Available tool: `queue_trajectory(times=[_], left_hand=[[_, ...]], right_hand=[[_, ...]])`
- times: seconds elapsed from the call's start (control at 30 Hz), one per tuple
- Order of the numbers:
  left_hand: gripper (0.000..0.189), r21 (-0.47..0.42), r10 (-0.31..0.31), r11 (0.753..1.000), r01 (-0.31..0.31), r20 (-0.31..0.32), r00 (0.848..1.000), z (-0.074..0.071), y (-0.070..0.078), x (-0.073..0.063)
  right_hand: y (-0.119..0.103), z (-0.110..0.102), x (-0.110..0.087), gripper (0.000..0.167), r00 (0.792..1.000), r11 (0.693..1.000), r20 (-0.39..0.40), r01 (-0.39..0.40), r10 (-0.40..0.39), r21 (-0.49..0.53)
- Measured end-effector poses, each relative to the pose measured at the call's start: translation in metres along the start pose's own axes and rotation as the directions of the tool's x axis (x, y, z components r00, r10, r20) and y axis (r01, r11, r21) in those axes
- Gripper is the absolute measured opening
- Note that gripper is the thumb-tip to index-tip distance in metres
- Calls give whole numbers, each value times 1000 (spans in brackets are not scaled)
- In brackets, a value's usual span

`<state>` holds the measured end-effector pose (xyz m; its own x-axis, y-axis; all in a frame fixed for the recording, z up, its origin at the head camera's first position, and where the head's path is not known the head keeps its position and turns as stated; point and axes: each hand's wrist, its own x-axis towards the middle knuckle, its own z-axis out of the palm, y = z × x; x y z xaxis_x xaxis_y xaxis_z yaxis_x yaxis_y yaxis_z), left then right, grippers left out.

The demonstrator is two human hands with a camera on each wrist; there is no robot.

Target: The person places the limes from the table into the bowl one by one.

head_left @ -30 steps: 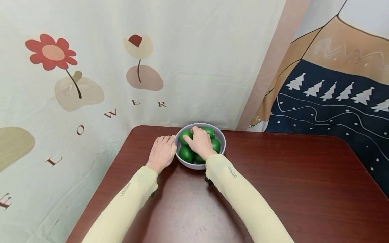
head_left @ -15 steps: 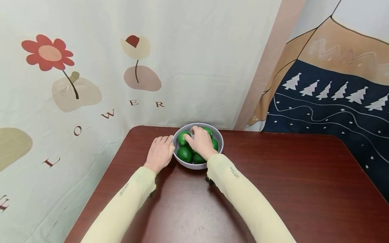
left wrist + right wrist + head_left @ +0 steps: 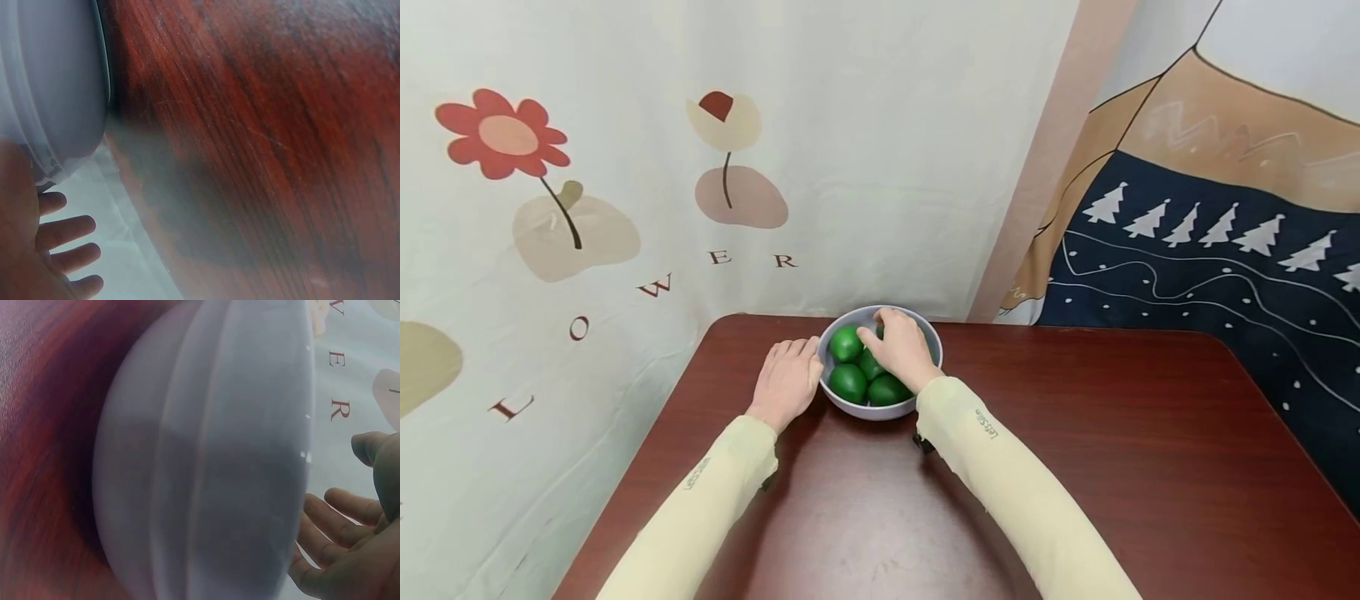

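A grey-lilac bowl (image 3: 880,412) stands near the table's far edge, with several smooth green lime-like fruits (image 3: 847,383) inside. My left hand (image 3: 784,379) rests against the bowl's left side. In the left wrist view, its thumb lies along the bowl wall (image 3: 62,81) and the fingers (image 3: 69,231) are spread and fairly straight. Above the right part of the bowl is my right hand (image 3: 904,346), thumb apart from the fingers. The right wrist view shows its fingers (image 3: 337,525) loosely spread beyond the rim. This hand hides the fruits beneath it; no grip on one is visible.
The dark red wooden table (image 3: 1075,450) extends to the right and toward me. Behind it hangs a pale curtain (image 3: 880,167) printed with flowers and letters. A dark blue cloth (image 3: 1187,275) with white trees hangs at the right.
My right hand has shifted a little rightward over the bowl, showing a middle fruit and covering those on the right. The left hand stays at the bowl's side. The head view has turned slightly right.
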<state>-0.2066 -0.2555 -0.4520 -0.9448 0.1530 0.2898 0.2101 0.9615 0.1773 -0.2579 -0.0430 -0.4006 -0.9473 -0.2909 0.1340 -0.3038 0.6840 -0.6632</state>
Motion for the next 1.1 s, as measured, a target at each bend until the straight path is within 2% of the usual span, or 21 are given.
queue_trajectory(times=[0.2, 0.33, 0.57, 0.8, 0.93, 1.1], left_hand=[[42, -14, 23, 1000, -23, -40, 999, 3, 2, 0], [42, -16, 20, 1000, -21, -31, 999, 6, 2, 1], [45, -1, 30, 1000, -30, -9, 999, 5, 1, 6], [46, 40, 68, 997, -68, -8, 998, 4, -3, 9], [47, 50, 83, 995, -83, -5, 997, 1, -9, 12], [45, 57, 100, 993, -101, 8, 995, -6, -15, 12]], right_hand=[[3, -8, -2, 44, 1000, 1000, -11, 25, -25, -9], [6, -14, -3, 45, 998, 998, -10, 55, -56, -33], [9, -28, -3, 43, 998, 997, -6, 55, -55, -52], [15, -39, -6, 44, 998, 995, 22, 64, -63, -72], [23, -44, -9, 43, 994, 992, 5, 105, -105, -71], [43, -50, -16, 41, 986, 985, -27, 163, -165, -61]])
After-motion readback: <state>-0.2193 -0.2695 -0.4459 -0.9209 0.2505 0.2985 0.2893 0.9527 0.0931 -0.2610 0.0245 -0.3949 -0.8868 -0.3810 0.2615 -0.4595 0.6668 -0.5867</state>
